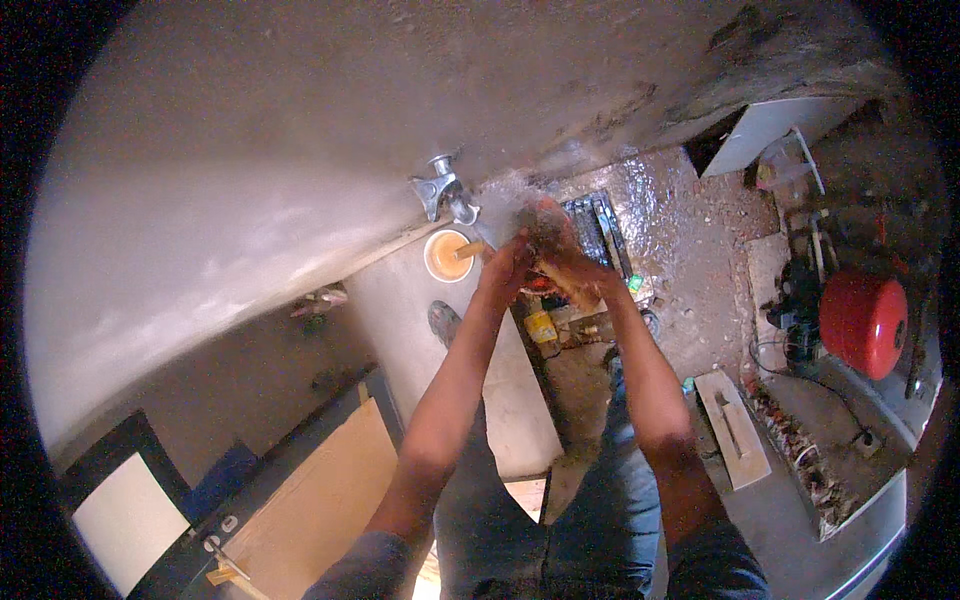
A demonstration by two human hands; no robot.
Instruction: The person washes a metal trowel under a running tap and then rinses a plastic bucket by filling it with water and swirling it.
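Both hands, left (pixel 508 268) and right (pixel 572 272), pressed together under the wall tap (pixel 443 188) above wet floor (pixel 690 240)

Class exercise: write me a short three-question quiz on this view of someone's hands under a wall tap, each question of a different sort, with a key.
1. True or false: both hands are held together below the tap.
2. Which round thing stands on the ledge just left of the left hand?
A. a red tank
B. an orange bowl
C. a grey trowel
3. Fill in: the floor under the hands, around the drain grate, looks ____.

Key
1. True: the left hand and right hand meet near the tap's spout.
2. B: the orange bowl; the red tank stands far to the right.
3. Wet.
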